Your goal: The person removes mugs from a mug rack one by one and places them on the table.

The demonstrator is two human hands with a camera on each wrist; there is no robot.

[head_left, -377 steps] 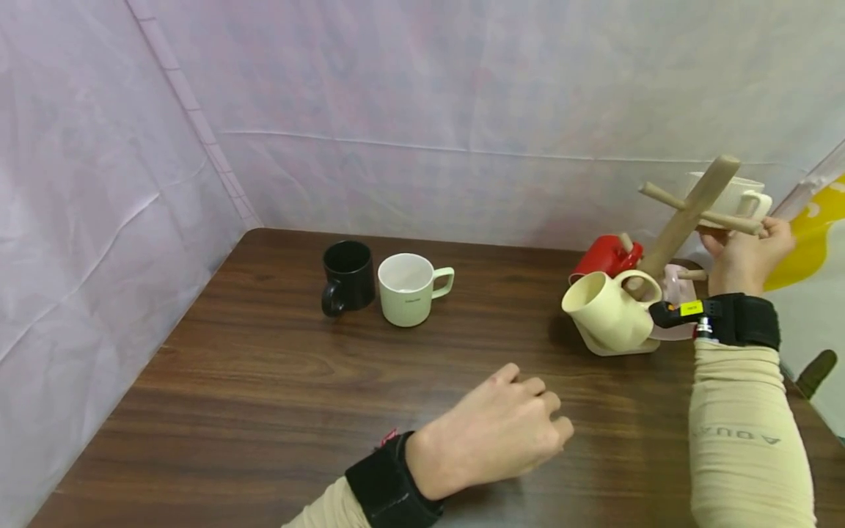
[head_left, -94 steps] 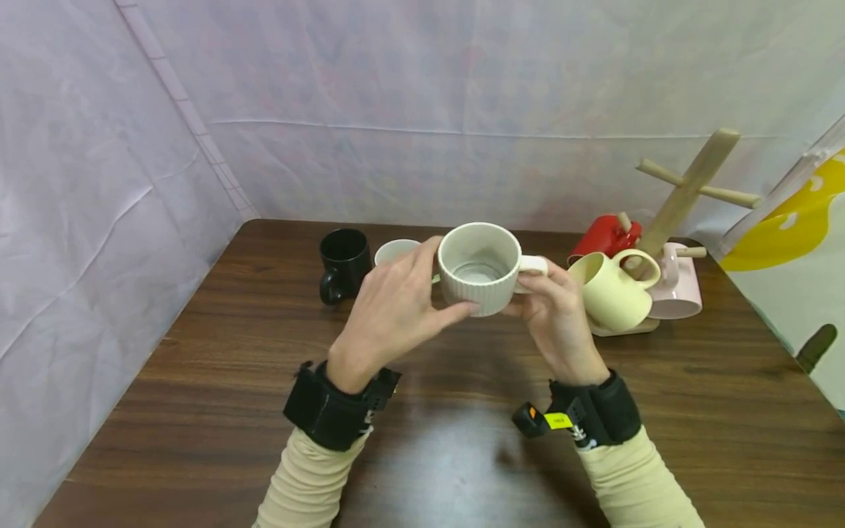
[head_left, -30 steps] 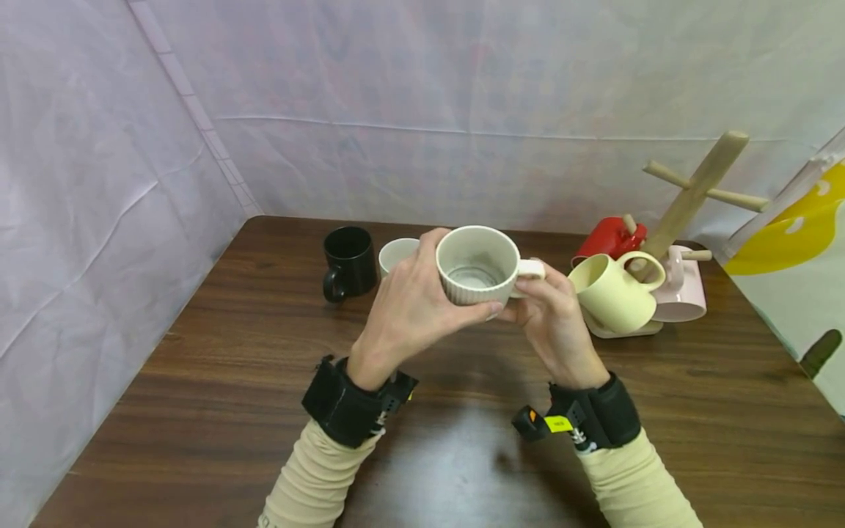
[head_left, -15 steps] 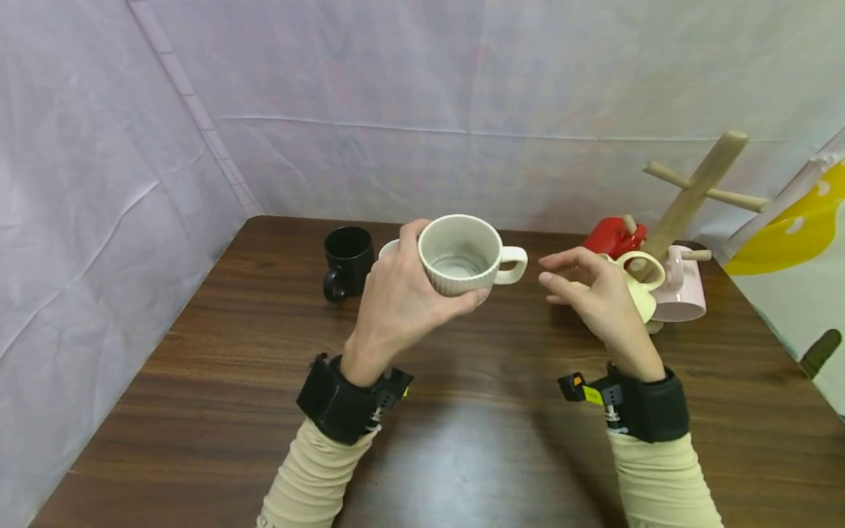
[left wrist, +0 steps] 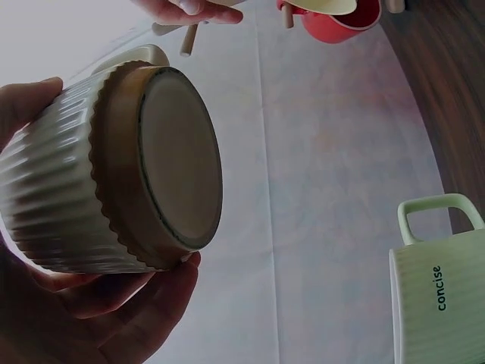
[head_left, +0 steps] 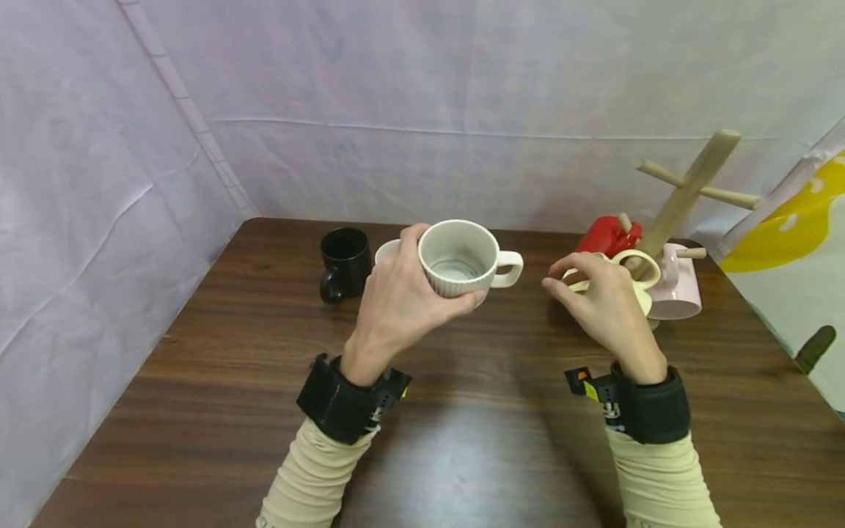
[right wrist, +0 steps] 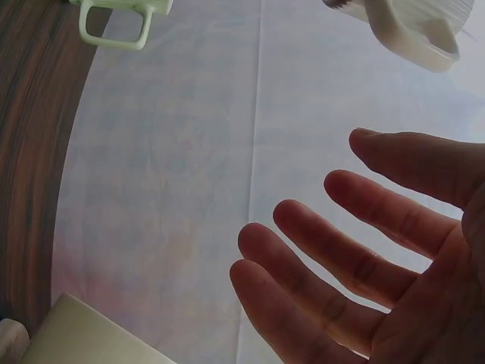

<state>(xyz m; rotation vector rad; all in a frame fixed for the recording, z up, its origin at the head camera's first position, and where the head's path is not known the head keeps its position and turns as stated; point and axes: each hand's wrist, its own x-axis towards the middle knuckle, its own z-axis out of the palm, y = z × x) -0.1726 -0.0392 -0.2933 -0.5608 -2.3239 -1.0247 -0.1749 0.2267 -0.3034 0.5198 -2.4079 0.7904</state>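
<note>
My left hand [head_left: 403, 304] grips a ribbed white mug [head_left: 462, 253] around its body, above the table, with the handle pointing right. In the left wrist view the mug's bare brown base [left wrist: 182, 155] faces the camera. My right hand [head_left: 604, 301] is apart from that mug, off to its right, holding nothing; its fingers are spread and relaxed in the right wrist view. Behind the right hand, partly hidden, a pale yellow mug [head_left: 643, 293] hangs on a wooden mug tree [head_left: 689, 187]. A red mug [head_left: 607, 235] and a pink mug [head_left: 683, 290] hang there too.
A black mug [head_left: 346, 264] stands at the back left of the brown wooden table [head_left: 218, 381]. Beside it a pale green mug [left wrist: 439, 296] marked "concise" is mostly hidden behind my left hand in the head view. White cloth [head_left: 396, 88] hangs behind the table.
Over the earlier frames the ribbed mug came off the tree's upper peg and into both hands. My right hand has since let go of its handle and moved right; the left keeps hold.
</note>
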